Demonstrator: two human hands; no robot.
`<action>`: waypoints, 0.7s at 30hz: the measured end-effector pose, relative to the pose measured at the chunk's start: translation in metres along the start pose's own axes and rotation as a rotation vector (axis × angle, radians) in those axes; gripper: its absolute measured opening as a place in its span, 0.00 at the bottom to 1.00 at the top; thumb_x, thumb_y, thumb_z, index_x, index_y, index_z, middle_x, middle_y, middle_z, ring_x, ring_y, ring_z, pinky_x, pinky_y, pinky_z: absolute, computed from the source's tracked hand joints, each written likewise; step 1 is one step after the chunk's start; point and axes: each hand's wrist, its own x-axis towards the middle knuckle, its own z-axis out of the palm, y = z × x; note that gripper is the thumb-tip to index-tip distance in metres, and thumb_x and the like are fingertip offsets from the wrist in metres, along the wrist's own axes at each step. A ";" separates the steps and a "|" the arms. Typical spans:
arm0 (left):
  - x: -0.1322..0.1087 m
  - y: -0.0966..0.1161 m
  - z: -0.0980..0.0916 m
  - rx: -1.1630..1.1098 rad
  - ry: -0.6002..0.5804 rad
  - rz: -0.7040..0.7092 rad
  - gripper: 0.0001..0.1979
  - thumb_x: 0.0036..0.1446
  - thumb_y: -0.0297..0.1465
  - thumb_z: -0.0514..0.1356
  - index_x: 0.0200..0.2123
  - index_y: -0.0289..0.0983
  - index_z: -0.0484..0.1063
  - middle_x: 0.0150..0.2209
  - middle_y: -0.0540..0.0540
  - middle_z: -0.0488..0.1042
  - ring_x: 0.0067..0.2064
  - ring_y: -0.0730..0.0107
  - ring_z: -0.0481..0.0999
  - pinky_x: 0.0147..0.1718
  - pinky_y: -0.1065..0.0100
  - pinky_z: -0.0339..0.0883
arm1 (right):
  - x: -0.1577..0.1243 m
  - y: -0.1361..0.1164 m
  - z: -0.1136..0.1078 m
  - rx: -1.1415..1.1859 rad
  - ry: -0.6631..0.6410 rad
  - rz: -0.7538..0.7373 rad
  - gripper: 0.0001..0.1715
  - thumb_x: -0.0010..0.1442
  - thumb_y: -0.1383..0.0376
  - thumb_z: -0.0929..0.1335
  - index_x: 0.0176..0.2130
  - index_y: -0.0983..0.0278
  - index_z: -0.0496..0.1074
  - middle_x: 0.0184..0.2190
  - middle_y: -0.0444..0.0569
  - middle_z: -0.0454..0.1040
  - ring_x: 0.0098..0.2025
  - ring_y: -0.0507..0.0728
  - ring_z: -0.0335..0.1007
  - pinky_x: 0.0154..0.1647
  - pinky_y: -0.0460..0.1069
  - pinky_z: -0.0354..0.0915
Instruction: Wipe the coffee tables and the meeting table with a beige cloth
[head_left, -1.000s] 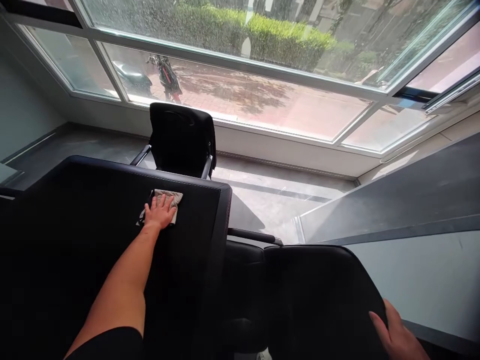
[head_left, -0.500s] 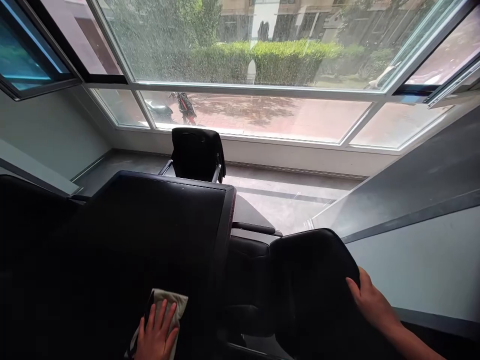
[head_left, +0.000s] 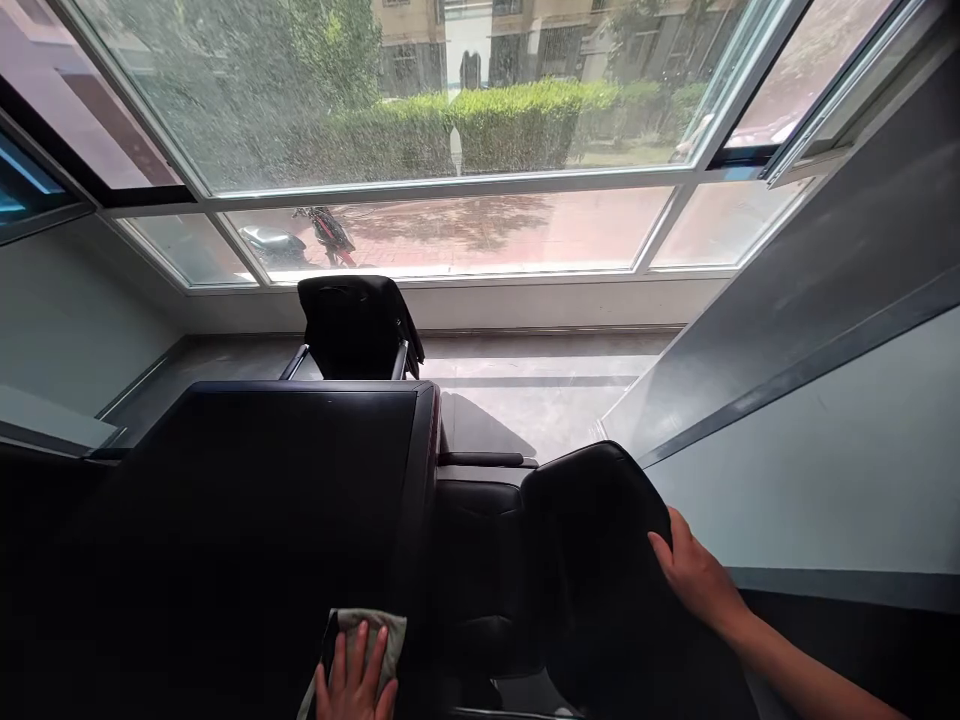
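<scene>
A light grey cloth [head_left: 391, 640] lies on the dark table [head_left: 300, 470], close to its right edge at the bottom of the view. My left hand [head_left: 356, 678] rests flat on the cloth with its fingers spread. On the right, my right hand [head_left: 697, 575] grips the edge of a black chair's backrest [head_left: 600, 560], thumb on the near face and fingers around the side. The chair's seat [head_left: 480, 540] sits beside the table's right edge.
Another black chair [head_left: 356, 325] stands at the table's far end. Beyond it is a wide window [head_left: 420, 183] over a low wall. A grey partition [head_left: 810, 430] rises at the right. Sunlight falls on the floor [head_left: 555, 375].
The view has turned slightly. Over the table, my left hand and the cloth have moved nearer the right edge and lower in view. My right hand keeps its grip on the backrest.
</scene>
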 end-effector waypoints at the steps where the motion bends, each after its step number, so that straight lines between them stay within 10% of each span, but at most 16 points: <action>1: 0.037 0.010 -0.011 -0.010 -0.031 0.026 0.34 0.72 0.44 0.58 0.78 0.58 0.59 0.82 0.49 0.56 0.83 0.38 0.51 0.77 0.28 0.51 | 0.000 -0.001 -0.001 0.006 -0.008 0.018 0.49 0.74 0.41 0.54 0.78 0.68 0.55 0.66 0.70 0.78 0.65 0.80 0.80 0.60 0.69 0.75; 13: 0.533 0.140 -0.128 -0.200 -0.028 0.080 0.38 0.75 0.51 0.51 0.84 0.51 0.53 0.86 0.47 0.42 0.85 0.32 0.35 0.78 0.24 0.33 | -0.003 0.005 -0.002 -0.016 0.017 0.143 0.48 0.72 0.39 0.58 0.78 0.61 0.58 0.67 0.64 0.79 0.66 0.77 0.80 0.62 0.68 0.78; 17: 0.612 0.152 -0.137 -0.219 -0.003 0.069 0.38 0.75 0.50 0.52 0.83 0.50 0.53 0.87 0.45 0.42 0.84 0.31 0.33 0.76 0.22 0.28 | -0.003 0.004 -0.002 -0.014 0.052 0.131 0.46 0.73 0.40 0.59 0.77 0.59 0.57 0.69 0.64 0.78 0.68 0.76 0.79 0.63 0.69 0.78; 21: 0.615 0.152 -0.131 -0.247 -0.008 0.118 0.38 0.75 0.43 0.54 0.84 0.46 0.53 0.87 0.42 0.41 0.84 0.29 0.32 0.76 0.23 0.24 | -0.003 -0.001 -0.004 -0.034 0.015 0.169 0.46 0.73 0.39 0.58 0.78 0.59 0.56 0.66 0.63 0.80 0.66 0.77 0.80 0.63 0.69 0.78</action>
